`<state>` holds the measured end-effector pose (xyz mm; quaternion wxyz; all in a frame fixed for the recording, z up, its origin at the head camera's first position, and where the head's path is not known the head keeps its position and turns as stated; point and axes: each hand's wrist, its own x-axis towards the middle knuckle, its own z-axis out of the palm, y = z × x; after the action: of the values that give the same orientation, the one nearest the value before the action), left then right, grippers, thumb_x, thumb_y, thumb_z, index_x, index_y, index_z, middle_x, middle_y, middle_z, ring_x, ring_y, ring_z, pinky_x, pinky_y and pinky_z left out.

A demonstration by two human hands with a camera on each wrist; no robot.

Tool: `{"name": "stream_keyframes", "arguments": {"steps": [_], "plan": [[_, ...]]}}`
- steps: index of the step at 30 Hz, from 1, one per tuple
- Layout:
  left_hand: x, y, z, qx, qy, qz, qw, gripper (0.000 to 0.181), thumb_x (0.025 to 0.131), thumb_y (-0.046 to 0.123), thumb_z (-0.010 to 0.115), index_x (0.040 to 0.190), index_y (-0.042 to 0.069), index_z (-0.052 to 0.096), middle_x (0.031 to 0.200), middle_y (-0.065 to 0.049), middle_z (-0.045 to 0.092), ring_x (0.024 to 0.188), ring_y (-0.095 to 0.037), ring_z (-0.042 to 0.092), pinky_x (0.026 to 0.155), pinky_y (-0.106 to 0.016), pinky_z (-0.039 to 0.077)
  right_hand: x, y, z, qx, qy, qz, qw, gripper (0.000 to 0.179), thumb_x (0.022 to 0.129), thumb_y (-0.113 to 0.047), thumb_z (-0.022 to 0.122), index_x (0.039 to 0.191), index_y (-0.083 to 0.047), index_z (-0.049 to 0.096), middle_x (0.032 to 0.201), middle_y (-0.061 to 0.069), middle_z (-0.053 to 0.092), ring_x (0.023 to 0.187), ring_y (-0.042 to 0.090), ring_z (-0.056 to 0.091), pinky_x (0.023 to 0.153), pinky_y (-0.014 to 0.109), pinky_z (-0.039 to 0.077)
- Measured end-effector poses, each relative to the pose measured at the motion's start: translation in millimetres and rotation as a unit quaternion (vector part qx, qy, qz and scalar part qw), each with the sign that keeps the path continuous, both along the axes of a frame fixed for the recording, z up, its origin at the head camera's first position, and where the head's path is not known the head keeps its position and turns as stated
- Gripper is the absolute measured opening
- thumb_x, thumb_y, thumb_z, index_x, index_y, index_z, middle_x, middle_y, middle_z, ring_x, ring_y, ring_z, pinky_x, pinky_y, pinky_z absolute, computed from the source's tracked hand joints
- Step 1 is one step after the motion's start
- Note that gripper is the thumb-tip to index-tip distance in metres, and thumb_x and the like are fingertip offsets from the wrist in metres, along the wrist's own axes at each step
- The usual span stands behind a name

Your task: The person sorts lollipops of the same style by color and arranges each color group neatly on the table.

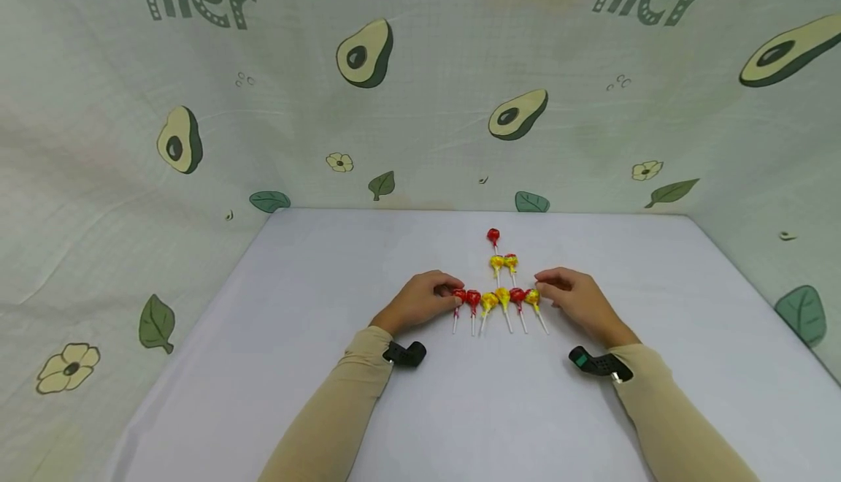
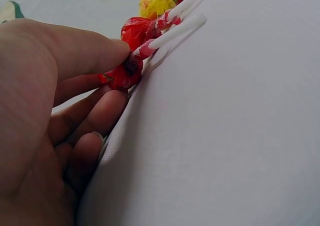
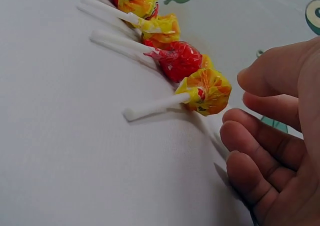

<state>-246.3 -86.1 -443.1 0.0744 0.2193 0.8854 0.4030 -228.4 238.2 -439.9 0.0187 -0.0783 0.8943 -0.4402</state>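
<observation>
Several wrapped lollipops lie in a row on the white table, sticks toward the person. My left hand (image 1: 423, 299) pinches the head of the red lollipop (image 2: 120, 80) at the row's left end, thumb on top and fingers behind. A second red lollipop (image 1: 473, 297) lies right beside it. At the right end is a yellow lollipop (image 3: 210, 92), and my right hand (image 1: 580, 302) rests just to its right with relaxed, slightly bent fingers, holding nothing. Between these ends lie two yellow lollipops (image 1: 503, 296) and a red lollipop (image 3: 180, 61).
Beyond the row, two yellow lollipops (image 1: 497, 262) lie side by side, and a single red lollipop (image 1: 493, 234) lies farther back. A cloth (image 1: 434, 102) printed with avocados and leaves hangs behind the white table (image 1: 328, 270). Each wrist wears a dark band.
</observation>
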Motion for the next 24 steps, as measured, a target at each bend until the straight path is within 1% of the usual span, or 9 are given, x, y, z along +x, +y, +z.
{"name": "stream_keyframes", "arguments": {"steps": [6,10,13,16,21,24], "plan": [[1.2,0.3,1.5,0.008,-0.003,0.006,0.9999,0.028,0.093,0.027,0.072,0.120,0.019,0.071,0.095,0.011,0.064,0.087,-0.009,0.059,0.079,-0.030,0.048,7.1,2,0.9,0.014,0.009,0.007,0.9998,0.039,0.101,-0.034,0.061,0.128,-0.006,0.063,0.124,0.013,0.064,0.103,0.027,0.059,0.079,0.030,0.053],[1.6,0.3,0.9,0.008,-0.009,0.013,0.9998,0.027,0.093,0.027,0.072,0.119,0.020,0.072,0.094,0.011,0.064,0.087,-0.009,0.059,0.079,-0.030,0.048,11.6,3,1.0,0.025,0.011,0.010,0.9996,0.038,0.101,-0.032,0.061,0.128,-0.006,0.063,0.124,0.012,0.064,0.103,0.027,0.060,0.084,0.037,0.052],[1.5,0.2,0.4,0.007,-0.014,0.017,0.9997,0.026,0.093,0.026,0.072,0.118,0.021,0.072,0.094,0.011,0.064,0.087,-0.009,0.058,0.079,-0.030,0.048,13.2,3,0.0,0.032,0.015,0.013,0.9993,0.037,0.101,-0.032,0.061,0.128,-0.007,0.063,0.124,0.012,0.064,0.107,0.028,0.060,0.090,0.045,0.048],[1.7,0.2,-0.3,0.009,-0.020,0.019,0.9996,0.027,0.093,0.026,0.071,0.119,0.021,0.072,0.096,0.011,0.064,0.089,-0.010,0.059,0.079,-0.030,0.049,13.6,2,-2.2,0.035,0.022,0.015,0.9990,0.035,0.101,-0.029,0.061,0.127,-0.007,0.064,0.122,0.011,0.065,0.109,0.029,0.059,0.094,0.049,0.045],[-0.1,-1.1,-1.4,0.019,-0.022,0.019,0.9994,0.027,0.093,0.026,0.070,0.120,0.022,0.071,0.102,0.013,0.064,0.092,-0.009,0.059,0.083,-0.031,0.049,13.9,0,-2.7,0.038,0.029,0.016,0.9987,0.033,0.100,-0.028,0.062,0.127,-0.007,0.065,0.119,0.009,0.067,0.107,0.028,0.060,0.093,0.048,0.045],[-1.0,-3.8,-0.1,0.036,-0.026,0.018,0.9988,0.027,0.094,0.027,0.069,0.121,0.023,0.071,0.106,0.014,0.065,0.096,-0.009,0.060,0.086,-0.032,0.049,13.0,-1,-2.5,0.042,0.030,0.017,0.9985,0.034,0.100,-0.029,0.063,0.127,-0.007,0.065,0.118,0.009,0.067,0.106,0.027,0.061,0.092,0.046,0.046]]}}
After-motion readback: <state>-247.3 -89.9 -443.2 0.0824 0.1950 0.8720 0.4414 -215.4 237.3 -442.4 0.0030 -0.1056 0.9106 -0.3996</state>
